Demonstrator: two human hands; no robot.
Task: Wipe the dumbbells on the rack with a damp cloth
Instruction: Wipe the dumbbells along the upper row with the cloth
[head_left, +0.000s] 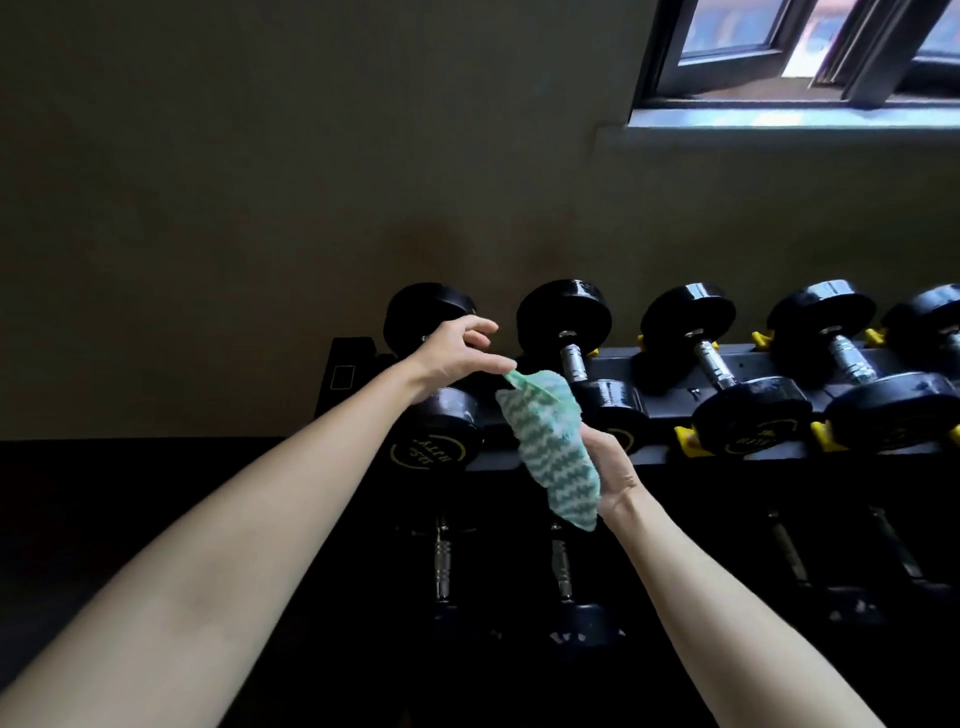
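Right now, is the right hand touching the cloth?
Touching. Head view: the right hand grips the bunched cloth, fabric against its palm.

Dim room, window (810, 57) light, wide-angle distortion

Grips a green-and-white zigzag cloth (550, 447) in the right hand (610, 467), fingers curled round its lower part. Holds the left hand (452, 351) over the handle of the leftmost dumbbell (436, 434), thumb tip at the cloth's top corner, other fingers loosely bent; cannot tell whether pinching. Faces a black rack (665, 364) bearing four more black dumbbells (748, 421) to the right, chrome handles, yellow cradles (688, 441). Below, dim lower-tier dumbbells (442, 564). Above right, a dark-framed window (727, 62) in a drab wall (260, 156).
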